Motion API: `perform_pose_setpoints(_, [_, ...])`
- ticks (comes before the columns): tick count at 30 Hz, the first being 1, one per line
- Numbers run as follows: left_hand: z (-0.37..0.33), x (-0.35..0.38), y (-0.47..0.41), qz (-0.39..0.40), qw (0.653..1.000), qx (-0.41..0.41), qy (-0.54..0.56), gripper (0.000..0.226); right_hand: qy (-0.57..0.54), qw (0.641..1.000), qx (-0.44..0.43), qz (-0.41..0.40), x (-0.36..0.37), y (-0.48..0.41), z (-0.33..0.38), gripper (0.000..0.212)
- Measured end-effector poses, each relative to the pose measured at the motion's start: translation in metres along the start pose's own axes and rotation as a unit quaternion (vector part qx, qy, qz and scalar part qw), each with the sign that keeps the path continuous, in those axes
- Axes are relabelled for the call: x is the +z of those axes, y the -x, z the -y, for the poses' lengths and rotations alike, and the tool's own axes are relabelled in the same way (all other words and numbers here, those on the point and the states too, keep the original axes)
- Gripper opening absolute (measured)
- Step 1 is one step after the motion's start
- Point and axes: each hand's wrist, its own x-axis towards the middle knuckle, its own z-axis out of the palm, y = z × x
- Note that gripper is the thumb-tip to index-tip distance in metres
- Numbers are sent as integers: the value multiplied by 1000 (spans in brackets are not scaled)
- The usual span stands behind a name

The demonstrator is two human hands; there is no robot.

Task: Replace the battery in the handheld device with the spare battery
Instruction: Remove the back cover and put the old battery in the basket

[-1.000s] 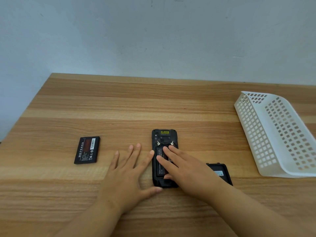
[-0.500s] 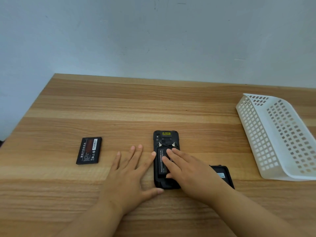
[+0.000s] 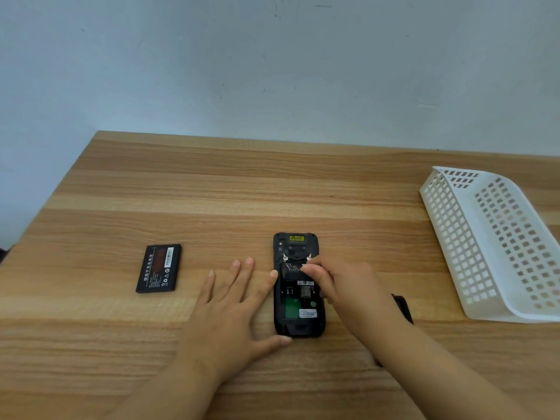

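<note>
My right hand [image 3: 348, 286] has its fingers [image 3: 312, 269] pinched on the old battery [image 3: 292, 271], tipped up out of the handheld device [image 3: 298, 284] at frame centre (bay half exposed). My left hand [image 3: 230, 310] lies flat, fingers spread, bracing it. I judge removal nearly done; the spare battery [image 3: 159, 268] waits at left on the tabletop [image 3: 212, 192].

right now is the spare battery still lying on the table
Yes, the spare battery lies flat on the table, apart from the left hand and the device.
</note>
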Motion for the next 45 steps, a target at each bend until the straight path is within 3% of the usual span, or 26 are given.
perform_pose_setpoints(5, [0, 0, 0, 3, 1000, 2, 2, 90, -202, 975, 95, -9, 8, 2, 6, 20])
perform_pose_setpoints(16, [1, 0, 0, 6, 1000, 5, -2, 89, -404, 879, 251, 33, -1, 0, 15, 16])
perform_pose_setpoints(20, [1, -2, 1, 9, 1000, 5, 0, 89, -452, 853, 261, 24, -29, 5, 13, 14])
perform_pose_setpoints(24, [2, -2, 0, 14, 1000, 4, 10, 89, -501, 837, 214, -60, -91, 14, -5, 16])
perform_pose_setpoints(31, [2, 0, 0, 16, 1000, 8, 9, 91, -431, 831, 222, -274, -177, 6, -82, 10])
perform_pose_setpoints(38, [3, 1, -2, 24, 1000, 2, 12, 91, -383, 823, 327, -262, -154, -23, -169, 4])
perform_pose_setpoints(42, [4, 2, -1, 24, 1000, 4, 14, 91, -373, 812, 370, -254, -133, -33, -189, 28])
perform_pose_setpoints(45, [4, 2, -1, 24, 1000, 6, 11, 92, -380, 801, 387, -255, -125, -38, -194, 30])
